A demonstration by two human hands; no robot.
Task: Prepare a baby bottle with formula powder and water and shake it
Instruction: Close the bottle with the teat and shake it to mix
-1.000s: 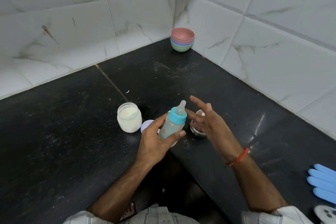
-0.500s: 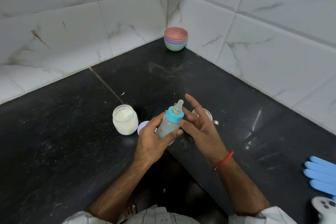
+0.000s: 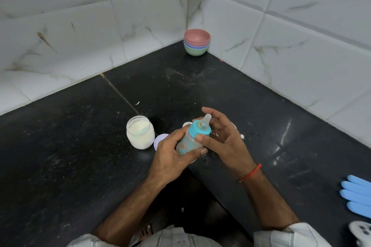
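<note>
Head view, 1 camera only: looked down on a black stone counter (image 3: 84, 166) fitted into a tiled corner. Held above the counter's near edge, tilted with the teat leaning away and to the right: the baby bottle (image 3: 191, 140), its teal collar (image 3: 199, 128) seated at the neck. Wrapped round the bottle's body from the left, the left hand (image 3: 170, 158), fingers curled under and thumb over the top side; judged a steadying hold, so the body stayed fixed while the collar got turned. Set against the collar, the right hand (image 3: 224, 140), thumb tip pressed to the teal rim, fingers spread and only loosely bent behind the teat, more open than closed; judged to be tightening or checking the cap before any shaking. Could not tell how much liquid sat inside the cloudy body. Left standing uncapped just left of the hands, a glass jar (image 3: 140, 132) of pale powder, its lilac lid (image 3: 159, 140) lying beside it, presumably kept within reach for scooping. Mostly hidden behind the right hand, a small metal vessel, contents unseen. Parked well away in the far corner, 1 stack of pastel bowls (image 3: 196, 44). Seen at the right edge: a blue glove (image 3: 357, 194).
</note>
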